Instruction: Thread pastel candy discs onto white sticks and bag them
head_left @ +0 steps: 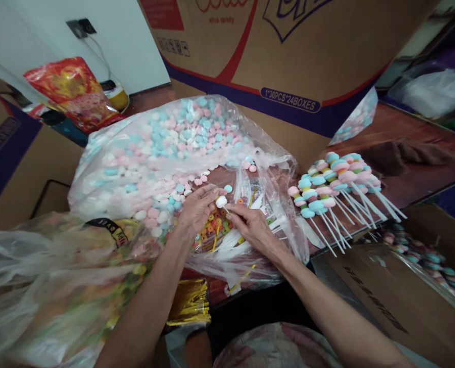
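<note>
My left hand (197, 210) and my right hand (249, 224) meet over the mouth of a clear plastic bag (150, 153) full of pink, blue and white candies. Both hands pinch a white candy piece (221, 201) between their fingertips; a thin white stick seems to run from it into my right hand. Under my hands lie small orange and green ring candies (212, 227) and white sticks (231, 240). To the right, a fanned pile of finished candy skewers (334, 181) rests on the brown table.
A large cardboard box (273, 56) stands behind the bag. Gold twist ties (191, 304) lie at the table's front edge. A bag of mixed candies (58, 286) is at the lower left, an open carton with skewers (422, 255) at the right, a red packet (72, 89) far left.
</note>
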`<state>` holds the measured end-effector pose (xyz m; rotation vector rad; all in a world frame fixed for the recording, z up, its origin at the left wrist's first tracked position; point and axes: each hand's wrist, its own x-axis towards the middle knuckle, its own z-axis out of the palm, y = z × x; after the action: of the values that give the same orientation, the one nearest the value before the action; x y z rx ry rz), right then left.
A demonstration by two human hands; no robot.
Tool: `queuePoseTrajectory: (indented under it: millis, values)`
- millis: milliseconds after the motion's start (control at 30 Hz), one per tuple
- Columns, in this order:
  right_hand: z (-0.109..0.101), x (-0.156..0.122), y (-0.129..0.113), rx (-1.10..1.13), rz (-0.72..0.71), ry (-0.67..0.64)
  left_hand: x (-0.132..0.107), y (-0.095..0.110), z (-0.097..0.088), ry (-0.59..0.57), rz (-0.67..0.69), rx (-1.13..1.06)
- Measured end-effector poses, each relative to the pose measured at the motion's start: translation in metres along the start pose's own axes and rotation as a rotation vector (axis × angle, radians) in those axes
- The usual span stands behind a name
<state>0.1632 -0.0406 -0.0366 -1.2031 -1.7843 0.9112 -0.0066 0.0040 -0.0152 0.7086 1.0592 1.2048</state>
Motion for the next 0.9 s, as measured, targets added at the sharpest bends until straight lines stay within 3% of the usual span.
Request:
queuePoseTrajectory:
  millis: [100, 300, 467, 667, 800, 900]
  values:
    - [-0.001, 0.0, 0.0, -0.02, -0.006, -0.042, -0.001, 0.002, 0.0, 0.022, 0.021, -0.019]
    - [0.001, -0.001, 0.003, -0.14, -0.041, 0.009, -0.007, 0.0, 0.01, 0.046, -0.027, -0.079]
    - [-0.001, -0.003, 0.0, -0.174, -0.122, 0.116, -0.015, -0.011, 0.025, 0.061, -0.029, -0.128]
    - [-0.003, -0.002, -0.003, -0.156, -0.084, 0.186, -0.024, -0.03, 0.046, 0.0, -0.037, -0.111]
    - [-0.003, 0.0, -0.002, -0.13, -0.053, 0.205, -0.017, -0.017, 0.04, 0.014, 0.073, 0.127]
    - [-0.002, 0.001, 0.0, -0.12, -0.031, 0.206, -0.006, 0.006, 0.013, 0.165, 0.341, 0.597]
